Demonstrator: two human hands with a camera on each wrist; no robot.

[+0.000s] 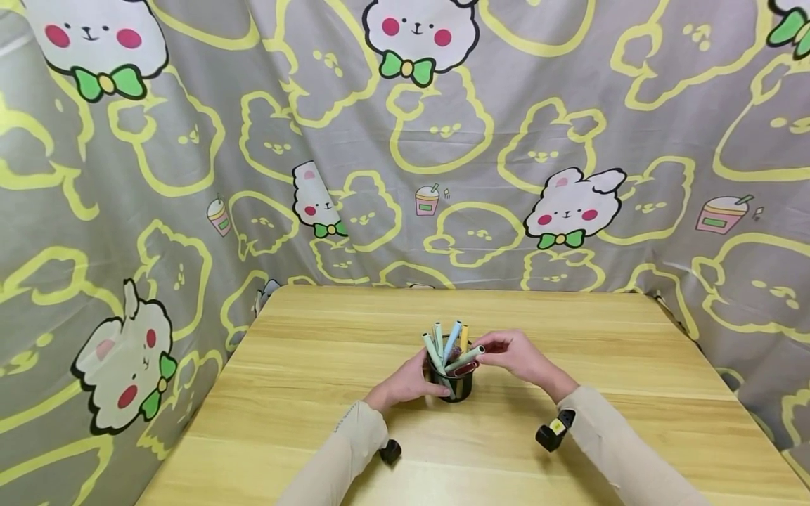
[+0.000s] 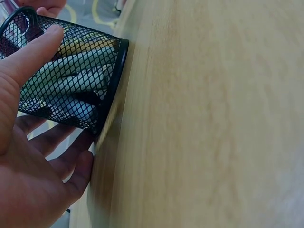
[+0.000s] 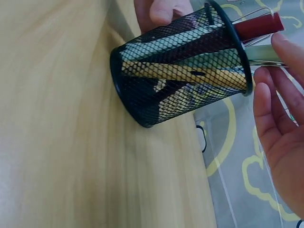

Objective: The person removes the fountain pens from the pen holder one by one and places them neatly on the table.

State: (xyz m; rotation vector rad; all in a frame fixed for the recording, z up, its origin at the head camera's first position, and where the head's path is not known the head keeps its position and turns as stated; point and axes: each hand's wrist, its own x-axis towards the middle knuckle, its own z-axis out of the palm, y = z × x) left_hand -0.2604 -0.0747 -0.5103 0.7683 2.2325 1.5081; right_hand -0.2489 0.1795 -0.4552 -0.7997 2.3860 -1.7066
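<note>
A black mesh pen holder (image 1: 464,388) stands upright on the wooden table, filled with several pens. My left hand (image 1: 408,379) grips its left side, thumb across the front mesh and fingers (image 2: 71,154) around the other side near the base. At the rim, my right hand (image 1: 517,357) pinches the upper end of a pale green marker (image 3: 262,53) that leans right. Just beside it is a dark red item (image 3: 260,27) with thin wire loops. Light green, blue (image 1: 452,340) and yellow (image 1: 465,337) pens stick up from the holder.
The light wooden table (image 1: 304,365) extends around the holder on all sides. Behind it and to the left hangs a grey curtain (image 1: 354,140) with cartoon prints. Small black wrist cameras (image 1: 554,432) are strapped below both sleeves.
</note>
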